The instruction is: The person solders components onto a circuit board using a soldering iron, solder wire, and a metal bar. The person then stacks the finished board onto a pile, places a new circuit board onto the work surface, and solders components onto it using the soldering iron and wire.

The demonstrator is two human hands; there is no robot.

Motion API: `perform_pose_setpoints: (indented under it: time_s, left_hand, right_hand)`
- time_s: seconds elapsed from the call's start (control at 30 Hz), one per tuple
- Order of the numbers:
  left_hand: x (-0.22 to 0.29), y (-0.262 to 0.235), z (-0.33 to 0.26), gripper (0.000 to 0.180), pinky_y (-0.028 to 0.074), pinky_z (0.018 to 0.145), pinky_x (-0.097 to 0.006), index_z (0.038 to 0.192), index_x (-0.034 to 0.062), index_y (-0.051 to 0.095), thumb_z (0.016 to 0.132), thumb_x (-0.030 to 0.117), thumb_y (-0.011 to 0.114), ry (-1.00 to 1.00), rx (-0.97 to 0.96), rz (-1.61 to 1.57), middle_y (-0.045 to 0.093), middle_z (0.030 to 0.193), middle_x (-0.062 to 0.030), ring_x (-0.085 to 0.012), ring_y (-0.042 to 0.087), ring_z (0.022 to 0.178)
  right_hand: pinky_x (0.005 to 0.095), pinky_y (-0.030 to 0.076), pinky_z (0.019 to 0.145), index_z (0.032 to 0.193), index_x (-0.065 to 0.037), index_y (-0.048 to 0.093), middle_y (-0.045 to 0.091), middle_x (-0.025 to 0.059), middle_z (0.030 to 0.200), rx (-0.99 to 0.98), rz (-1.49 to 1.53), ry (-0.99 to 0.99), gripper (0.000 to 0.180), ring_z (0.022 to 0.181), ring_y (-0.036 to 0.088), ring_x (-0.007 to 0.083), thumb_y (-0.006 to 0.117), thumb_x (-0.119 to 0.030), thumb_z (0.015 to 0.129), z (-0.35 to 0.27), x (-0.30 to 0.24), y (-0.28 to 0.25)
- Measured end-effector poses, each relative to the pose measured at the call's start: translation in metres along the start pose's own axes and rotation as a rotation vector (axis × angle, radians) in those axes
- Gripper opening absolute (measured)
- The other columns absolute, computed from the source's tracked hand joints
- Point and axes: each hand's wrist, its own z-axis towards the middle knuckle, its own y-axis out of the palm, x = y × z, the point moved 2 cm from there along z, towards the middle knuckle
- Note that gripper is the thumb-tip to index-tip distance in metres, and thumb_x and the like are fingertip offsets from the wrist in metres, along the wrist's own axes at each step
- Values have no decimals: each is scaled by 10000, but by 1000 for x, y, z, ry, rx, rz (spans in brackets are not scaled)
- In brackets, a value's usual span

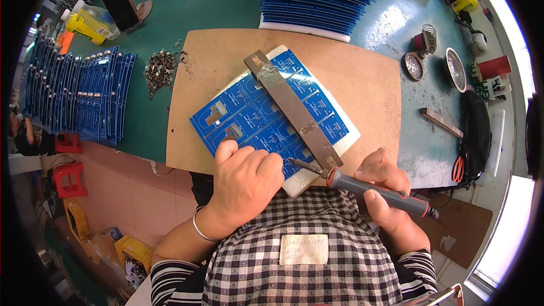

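Observation:
A panel of blue circuit boards [249,122] lies tilted on a pale flat pad [351,140]. Across the panel rests a long brown bar [292,107]. My right hand [388,171] grips a grey soldering iron [385,194], its tip pointing left at the near edge of the panel. Close to that tip, my left hand [246,175] is closed over the panel's near-left part. Its thumb and fingertips are mostly hidden, and whatever they pinch is too small to make out. Underneath everything is a brown work board [212,51].
Blue circuit boards stand in a row at the back [323,0] and another row at the left [79,90]. Small components [160,71] lie in a pile. At right are a coiled iron stand [429,39], a metal bowl [455,69], a second bar [441,122] and scissors [458,169].

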Motion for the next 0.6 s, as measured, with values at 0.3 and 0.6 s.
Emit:
perform_pose_setpoints:
  time_s: [0.3, 0.6]
  left_hand:
    - [-3, -15, 2, 161, 312, 684, -350, 813, 117, 611, 709, 41, 708, -20, 28, 38, 504, 594, 9, -183, 482, 546]
    - [8, -5, -14, 194, 304, 685, -353, 786, 120, 585, 676, 32, 719, -30, 81, -67, 515, 598, 16, -174, 485, 551]
  right_hand:
    - [361, 424, 766, 842, -18, 687, 631, 87, 773, -19, -69, -30, 254, 752, 581, 232, 669, -251, 742, 2, -2, -5]
    - [365, 410, 782, 827, -12, 676, 629, 86, 764, 29, -48, -35, 262, 736, 577, 223, 652, -260, 747, -12, -4, -12]
